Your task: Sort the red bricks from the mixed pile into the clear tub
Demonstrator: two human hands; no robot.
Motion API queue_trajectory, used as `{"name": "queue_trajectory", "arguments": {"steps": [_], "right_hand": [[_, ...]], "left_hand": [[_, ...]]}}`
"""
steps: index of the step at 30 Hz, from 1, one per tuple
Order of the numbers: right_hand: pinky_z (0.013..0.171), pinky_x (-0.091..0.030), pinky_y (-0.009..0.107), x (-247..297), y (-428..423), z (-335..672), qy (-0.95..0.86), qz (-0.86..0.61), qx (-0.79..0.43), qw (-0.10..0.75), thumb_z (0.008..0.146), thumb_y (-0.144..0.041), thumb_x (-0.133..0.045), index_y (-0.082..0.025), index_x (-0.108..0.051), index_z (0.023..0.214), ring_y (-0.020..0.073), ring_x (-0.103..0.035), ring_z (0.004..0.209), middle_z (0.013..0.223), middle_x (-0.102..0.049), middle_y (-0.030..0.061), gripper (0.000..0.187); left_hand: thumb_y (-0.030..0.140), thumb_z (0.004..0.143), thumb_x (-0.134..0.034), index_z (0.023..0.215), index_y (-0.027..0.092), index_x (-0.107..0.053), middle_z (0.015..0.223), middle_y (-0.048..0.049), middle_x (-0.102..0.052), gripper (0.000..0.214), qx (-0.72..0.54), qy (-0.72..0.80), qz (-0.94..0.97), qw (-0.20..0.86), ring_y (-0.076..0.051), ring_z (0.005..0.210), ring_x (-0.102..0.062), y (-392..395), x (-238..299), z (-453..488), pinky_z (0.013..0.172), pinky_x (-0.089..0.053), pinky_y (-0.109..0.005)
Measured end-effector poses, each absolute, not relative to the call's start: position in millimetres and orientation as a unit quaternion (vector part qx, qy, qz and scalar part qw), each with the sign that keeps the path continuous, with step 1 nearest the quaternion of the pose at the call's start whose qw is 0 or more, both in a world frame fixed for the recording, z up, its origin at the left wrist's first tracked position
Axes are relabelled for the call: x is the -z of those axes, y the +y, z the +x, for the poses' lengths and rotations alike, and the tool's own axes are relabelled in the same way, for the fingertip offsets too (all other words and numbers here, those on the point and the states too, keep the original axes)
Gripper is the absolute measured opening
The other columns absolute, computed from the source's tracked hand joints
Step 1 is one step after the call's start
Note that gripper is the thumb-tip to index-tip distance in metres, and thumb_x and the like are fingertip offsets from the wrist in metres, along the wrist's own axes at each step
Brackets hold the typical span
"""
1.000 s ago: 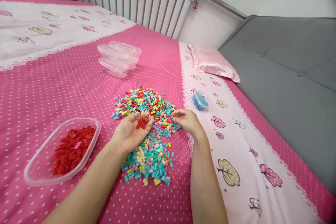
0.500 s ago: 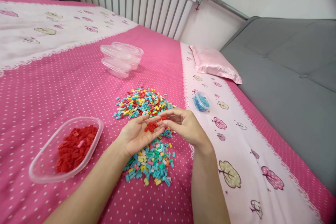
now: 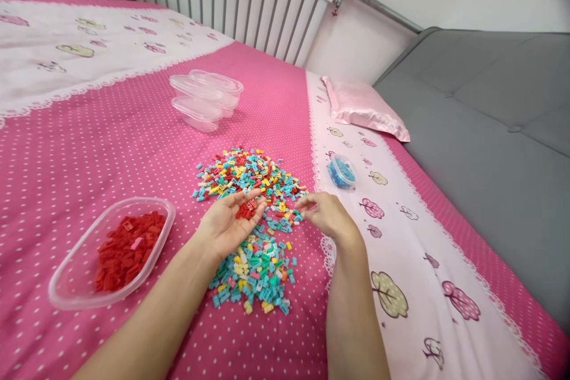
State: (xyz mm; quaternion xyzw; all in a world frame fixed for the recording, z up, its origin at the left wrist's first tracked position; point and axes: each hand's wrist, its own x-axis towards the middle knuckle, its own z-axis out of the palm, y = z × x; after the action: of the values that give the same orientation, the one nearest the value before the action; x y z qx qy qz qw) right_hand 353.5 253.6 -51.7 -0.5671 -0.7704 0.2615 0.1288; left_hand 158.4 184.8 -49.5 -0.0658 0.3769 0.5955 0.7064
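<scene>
My left hand [image 3: 229,222] is palm up and cupped, with several small red toy bricks [image 3: 247,209] lying in it. To its right, my right hand [image 3: 323,211] hovers by the right edge of the mixed pile, fingers slightly apart and nothing visible in them. Behind the hands spreads a pile of small red, blue, yellow and green bricks [image 3: 244,169]. A second heap of mostly blue, green and yellow bricks [image 3: 256,276] lies nearer, partly hidden by my left hand. On the left, a clear plastic tub [image 3: 71,285] contains red bricks [image 3: 129,249] and a pink one.
Clear plastic containers [image 3: 198,107] are grouped farther back on the pink dotted bedspread [image 3: 133,148]. A small clear tub of blue bricks [image 3: 342,172] sits on the right. Beyond are a pink pillow [image 3: 360,108], a grey headboard [image 3: 481,119] and a white radiator [image 3: 231,0].
My right hand has moved away from my left palm, rightward to the edge of the pile. My left hand has shifted slightly left, still carrying the red bricks.
</scene>
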Motion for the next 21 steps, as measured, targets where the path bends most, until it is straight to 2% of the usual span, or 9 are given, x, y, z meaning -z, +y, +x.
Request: {"name": "queue_trajectory", "arguments": {"steps": [2, 5, 12, 17, 21], "right_hand": [[0.068, -0.046, 0.026, 59, 256, 351, -0.782, -0.567, -0.243, 0.088, 0.065, -0.011, -0.068, -0.025, -0.074, 0.079, 0.0155, -0.064, 0.073, 0.077, -0.071, -0.0006, 0.021], [0.068, -0.046, 0.024, 65, 258, 344, -0.791, -0.557, -0.242, 0.072, 0.062, -0.015, -0.073, -0.026, -0.074, 0.079, 0.0151, -0.064, 0.075, 0.079, -0.071, -0.0018, 0.02], [0.063, -0.044, 0.023, 64, 258, 339, -0.777, -0.572, -0.257, 0.053, 0.066, -0.013, -0.067, -0.023, -0.072, 0.07, 0.0149, -0.064, 0.069, 0.069, -0.07, -0.0011, 0.011], [0.065, -0.046, 0.025, 57, 256, 339, -0.753, -0.588, -0.256, 0.15, 0.07, -0.018, -0.066, -0.021, -0.07, 0.073, 0.0153, -0.064, 0.069, 0.071, -0.07, 0.0008, 0.006], [0.065, -0.049, 0.026, 41, 247, 329, -0.749, -0.488, -0.354, 0.276, 0.073, -0.028, -0.065, -0.019, -0.069, 0.084, 0.0144, -0.064, 0.069, 0.079, -0.071, 0.0033, 0.015]], "left_hand": [[0.012, 0.087, -0.04, 0.107, 0.01, -0.058, 0.088, -0.0112, -0.062, 0.027, -0.598, 0.38, -0.067, 0.702, -0.015, 0.076, -0.063, 185, 49, 158, 0.063, -0.058, -0.022], [0.012, 0.087, -0.041, 0.105, 0.008, -0.059, 0.087, -0.0112, -0.061, 0.026, -0.599, 0.386, -0.061, 0.699, -0.015, 0.075, -0.063, 184, 48, 159, 0.063, -0.057, -0.022], [0.012, 0.088, -0.04, 0.101, 0.009, -0.059, 0.085, -0.0109, -0.062, 0.023, -0.599, 0.388, -0.056, 0.699, -0.015, 0.075, -0.064, 184, 47, 159, 0.063, -0.058, -0.022], [0.012, 0.087, -0.041, 0.105, 0.012, -0.057, 0.099, -0.0131, -0.063, 0.024, -0.604, 0.387, -0.062, 0.694, -0.019, 0.087, -0.065, 184, 49, 160, 0.071, -0.059, -0.027], [0.015, 0.089, -0.039, 0.108, 0.008, -0.057, 0.102, -0.0175, -0.063, 0.028, -0.582, 0.375, -0.054, 0.72, -0.022, 0.094, -0.065, 183, 49, 161, 0.076, -0.058, -0.031]]}}
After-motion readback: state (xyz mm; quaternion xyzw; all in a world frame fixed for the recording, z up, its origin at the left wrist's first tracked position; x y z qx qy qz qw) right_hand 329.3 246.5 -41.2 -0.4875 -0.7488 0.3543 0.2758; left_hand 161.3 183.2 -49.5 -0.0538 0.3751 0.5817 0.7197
